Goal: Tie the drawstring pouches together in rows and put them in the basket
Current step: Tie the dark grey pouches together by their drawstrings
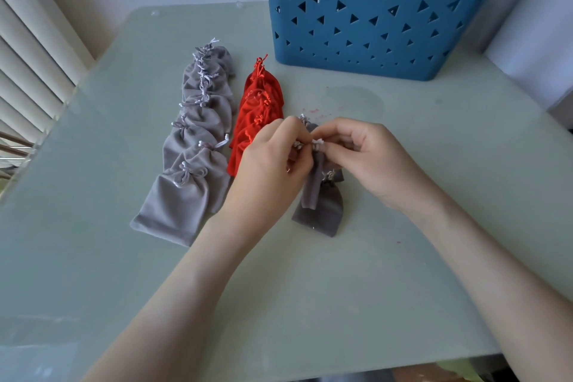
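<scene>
Now | both hands (pixel 310 158) pinch grey pouch cords (pixel 317 143) | basket (pixel 381 9) contents unseen

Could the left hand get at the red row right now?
Probably yes. The red row lies just beside the left hand, partly under it, with nothing between them. But both hands are busy pinching the cords of the dark grey pouches, so the left would have to let go first.

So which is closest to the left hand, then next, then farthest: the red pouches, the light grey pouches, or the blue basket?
From the left hand, in the head view:
1. Red pouches: right beside it, partly hidden behind the hand.
2. Light grey pouches: the next row over, farther to the left.
3. Blue basket: at the back of the table, up and to the right.
</scene>
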The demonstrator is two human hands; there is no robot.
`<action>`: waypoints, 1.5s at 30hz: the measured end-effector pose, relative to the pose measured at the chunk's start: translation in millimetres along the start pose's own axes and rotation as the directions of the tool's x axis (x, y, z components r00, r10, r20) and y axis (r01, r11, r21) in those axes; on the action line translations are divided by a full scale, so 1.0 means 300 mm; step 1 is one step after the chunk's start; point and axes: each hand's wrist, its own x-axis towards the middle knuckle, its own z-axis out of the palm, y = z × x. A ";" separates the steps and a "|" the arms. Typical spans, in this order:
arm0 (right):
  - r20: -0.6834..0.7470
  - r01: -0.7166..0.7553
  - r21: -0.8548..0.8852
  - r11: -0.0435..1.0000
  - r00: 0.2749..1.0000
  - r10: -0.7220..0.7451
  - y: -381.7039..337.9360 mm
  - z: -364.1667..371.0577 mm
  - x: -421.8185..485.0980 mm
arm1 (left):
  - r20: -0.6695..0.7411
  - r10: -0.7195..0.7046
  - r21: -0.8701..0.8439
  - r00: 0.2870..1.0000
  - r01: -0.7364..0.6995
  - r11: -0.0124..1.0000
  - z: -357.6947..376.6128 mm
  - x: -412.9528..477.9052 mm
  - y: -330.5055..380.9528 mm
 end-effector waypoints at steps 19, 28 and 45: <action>0.008 0.036 0.217 0.976 0.999 -0.039 0.004 -0.008 0.010 | -0.152 -0.085 -0.027 0.985 0.081 0.996 0.022 -0.001 0.026; -0.124 0.031 0.105 0.994 0.992 -0.018 -0.007 -0.042 0.015 | -0.112 0.121 0.289 0.986 -0.084 0.954 0.026 0.004 0.020; -0.113 -0.139 -0.092 0.986 0.985 0.129 0.015 -0.086 0.025 | 0.189 -0.184 0.053 0.965 0.177 0.983 0.022 -0.016 0.002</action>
